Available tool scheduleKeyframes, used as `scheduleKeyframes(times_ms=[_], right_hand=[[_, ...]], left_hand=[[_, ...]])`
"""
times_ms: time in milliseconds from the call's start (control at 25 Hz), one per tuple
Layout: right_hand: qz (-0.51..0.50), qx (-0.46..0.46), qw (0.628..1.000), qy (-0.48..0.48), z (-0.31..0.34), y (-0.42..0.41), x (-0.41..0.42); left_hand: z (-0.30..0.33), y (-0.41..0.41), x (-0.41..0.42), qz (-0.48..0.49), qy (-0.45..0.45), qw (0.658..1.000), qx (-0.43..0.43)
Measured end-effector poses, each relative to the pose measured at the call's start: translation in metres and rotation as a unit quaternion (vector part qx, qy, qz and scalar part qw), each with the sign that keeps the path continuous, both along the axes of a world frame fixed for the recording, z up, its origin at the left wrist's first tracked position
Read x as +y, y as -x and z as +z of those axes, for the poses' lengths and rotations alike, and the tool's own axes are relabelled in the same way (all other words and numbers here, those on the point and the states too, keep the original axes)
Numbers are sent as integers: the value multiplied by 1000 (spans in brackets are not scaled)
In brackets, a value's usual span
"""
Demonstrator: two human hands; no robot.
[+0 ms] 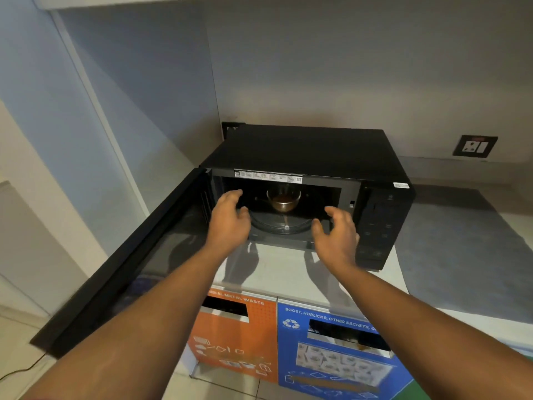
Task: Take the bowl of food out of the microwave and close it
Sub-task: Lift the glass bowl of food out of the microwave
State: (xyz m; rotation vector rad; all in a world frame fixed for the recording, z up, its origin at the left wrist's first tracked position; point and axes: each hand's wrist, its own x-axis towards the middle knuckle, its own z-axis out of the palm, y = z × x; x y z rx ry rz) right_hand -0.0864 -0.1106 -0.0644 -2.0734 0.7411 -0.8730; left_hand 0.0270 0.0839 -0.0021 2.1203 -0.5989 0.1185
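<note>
A black microwave (311, 151) stands on a pale counter, its door (121, 264) swung wide open to the left. Inside, a clear glass bowl (284, 199) with brown food sits toward the back of the round glass turntable (277, 225). My left hand (229, 219) is at the left of the cavity mouth, fingers spread and empty. My right hand (336, 233) is at the right of the mouth, fingers curled apart, also empty. Both hands are in front of the bowl and apart from it.
The counter (288, 272) continues to the right past the microwave's control panel (377, 223). A wall socket (475, 146) is on the back wall at right. Below the counter edge are an orange waste bin front (239, 336) and a blue one (337, 350).
</note>
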Motion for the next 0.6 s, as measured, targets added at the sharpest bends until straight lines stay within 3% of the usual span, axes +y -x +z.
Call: scheduleKeyframes(times_ms=[160,360,600], right_hand=[[54,-72,988,-124,-11,-51,-12],[46,-135,960,-242,-49,-126,-38],[45,-195,933,-298,-97,-193,-60]], left_hand=[[-46,-36,-48,-20,157,975,153],[-109,-108,-115,1,307,937,169],[-164,-167,-163,8,388,900,200]])
